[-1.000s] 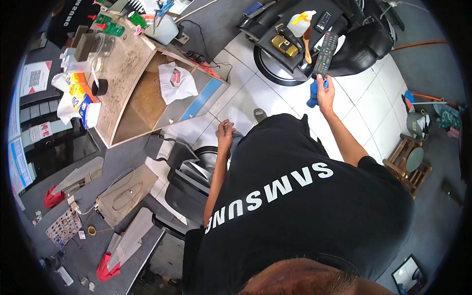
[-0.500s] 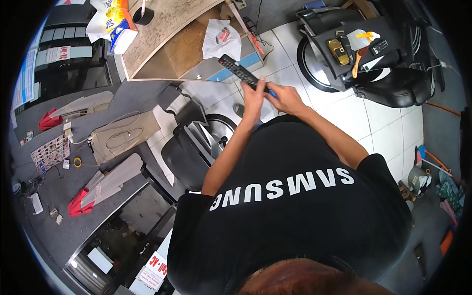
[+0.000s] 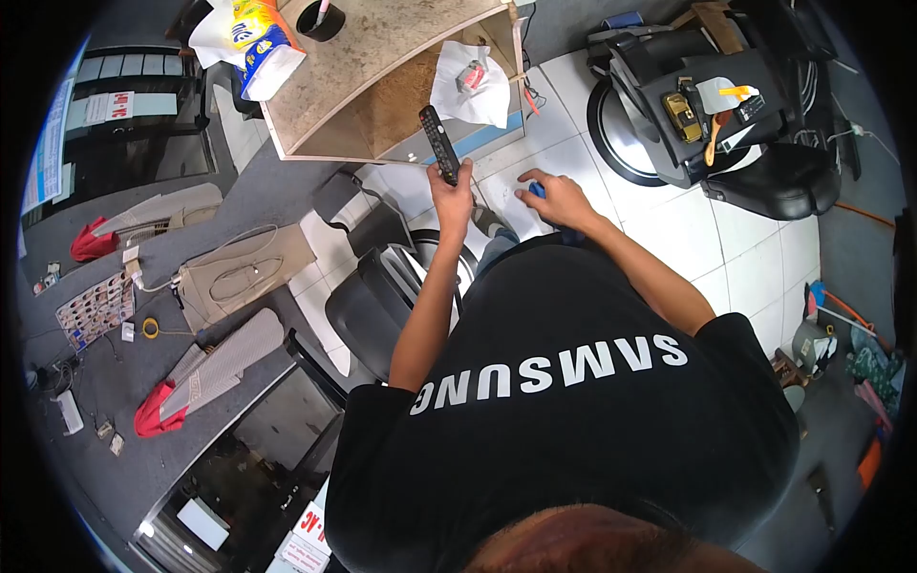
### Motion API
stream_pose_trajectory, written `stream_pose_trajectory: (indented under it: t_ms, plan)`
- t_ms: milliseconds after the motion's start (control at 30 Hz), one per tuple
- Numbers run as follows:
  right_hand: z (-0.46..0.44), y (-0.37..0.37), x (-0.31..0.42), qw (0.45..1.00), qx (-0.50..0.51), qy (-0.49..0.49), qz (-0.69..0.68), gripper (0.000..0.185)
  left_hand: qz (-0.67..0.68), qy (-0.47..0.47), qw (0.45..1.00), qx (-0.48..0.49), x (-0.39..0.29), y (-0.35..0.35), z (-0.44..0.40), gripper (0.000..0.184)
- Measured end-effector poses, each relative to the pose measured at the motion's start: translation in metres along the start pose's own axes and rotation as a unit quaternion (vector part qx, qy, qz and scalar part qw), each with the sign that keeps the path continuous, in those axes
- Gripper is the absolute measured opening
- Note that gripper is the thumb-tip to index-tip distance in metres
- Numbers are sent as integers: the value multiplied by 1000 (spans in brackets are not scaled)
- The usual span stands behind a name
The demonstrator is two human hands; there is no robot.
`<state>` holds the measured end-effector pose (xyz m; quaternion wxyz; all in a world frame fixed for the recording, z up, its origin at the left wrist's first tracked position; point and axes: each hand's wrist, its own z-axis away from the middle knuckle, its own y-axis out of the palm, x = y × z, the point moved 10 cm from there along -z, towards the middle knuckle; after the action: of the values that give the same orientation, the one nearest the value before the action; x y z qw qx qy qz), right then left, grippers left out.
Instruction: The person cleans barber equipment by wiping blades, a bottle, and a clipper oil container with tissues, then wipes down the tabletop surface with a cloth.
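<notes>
My left hand (image 3: 453,199) is closed around the lower end of a black remote control (image 3: 438,143), which points up and slightly to the left. The rest of the remote, with its rows of buttons, stands clear of the fingers. To the right, my right hand (image 3: 564,202) is curled round a small blue object (image 3: 538,190), mostly covered by the fingers, so its kind does not show. A gap with white floor tiles separates the two hands.
Ahead stands a wooden desk (image 3: 373,57) with a white paper sheet (image 3: 473,86), a black cup (image 3: 320,21) and a plastic packet (image 3: 253,48). Black salon chairs (image 3: 373,301) are at left; a chair (image 3: 774,181) at right has a tray of tools.
My hands have moved apart. The left hand has shifted left with the remote, which is now more upright, while the right hand has come away from it with the blue object.
</notes>
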<state>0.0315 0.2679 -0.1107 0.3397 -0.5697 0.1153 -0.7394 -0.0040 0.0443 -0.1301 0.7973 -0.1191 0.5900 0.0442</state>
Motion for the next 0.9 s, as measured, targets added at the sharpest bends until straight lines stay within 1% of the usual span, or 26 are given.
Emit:
stream_pose_trajectory:
  t_ms: [33, 67, 100, 133, 167, 200, 233, 300, 333, 400, 433, 467, 567, 667, 767, 800, 867, 900]
  plan:
    - [-9, 2, -2, 1000, -9, 10, -2, 49, 3, 9, 1000, -1, 2, -7, -13, 46]
    - [-22, 4, -6, 1000, -18, 19, -4, 49, -37, 14, 999, 12, 5, -16, -29, 50]
    - [-30, 6, -7, 999, -26, 28, -5, 49, -63, 38, 997, -3, 8, -26, -46, 51]
    - [-32, -2, 8, 998, -34, 41, 22, 49, -88, 61, 994, -19, 9, -34, -62, 52]
    - [-36, 1, 14, 998, -34, 45, 16, 49, -113, 84, 989, -36, 11, -45, -73, 53]
    - [-40, 3, 18, 998, -35, 48, 11, 50, -109, 55, 993, -3, 4, -49, -82, 61]
    - [-44, 5, 22, 998, -37, 53, 4, 50, -183, 114, 976, -40, 7, -63, -100, 64]
    - [-48, 17, 28, 998, -40, 55, 6, 50, -323, 227, 912, -111, 16, -77, -135, 71]
    - [-48, 19, 31, 997, -43, 56, 6, 49, -319, 126, 937, -65, 21, -81, -156, 80]
    - [-46, 25, 39, 997, -41, 69, 14, 49, -353, 140, 922, -78, -9, -78, -170, 82]
    - [-43, 27, 43, 996, -36, 76, 18, 49, -372, 144, 913, -85, -10, -78, -177, 82]
    - [-42, 28, 46, 997, -24, 72, 10, 49, -418, 114, 898, -78, 0, -77, -194, 92]
    - [-51, 29, 36, 999, -26, 41, 3, 49, -560, 137, 807, -127, 33, -72, -226, 97]
    - [-57, 13, 29, 998, -32, 43, 16, 47, -571, 57, 809, -126, 38, -80, -227, 98]
    - [-51, -5, 34, 997, -59, 39, -5, 46, -597, 91, 778, -175, 30, -82, -227, 94]
    - [-51, -8, 30, 997, -76, 23, -11, 46, -594, 86, 781, -172, 33, -86, -230, 92]
    - [-51, -11, 24, 996, -76, 28, -21, 47, -585, 78, 790, -164, 34, -89, -240, 90]
    - [-54, -15, 19, 996, -79, 28, -25, 47, -580, 102, 786, -186, 22, -84, -236, 89]
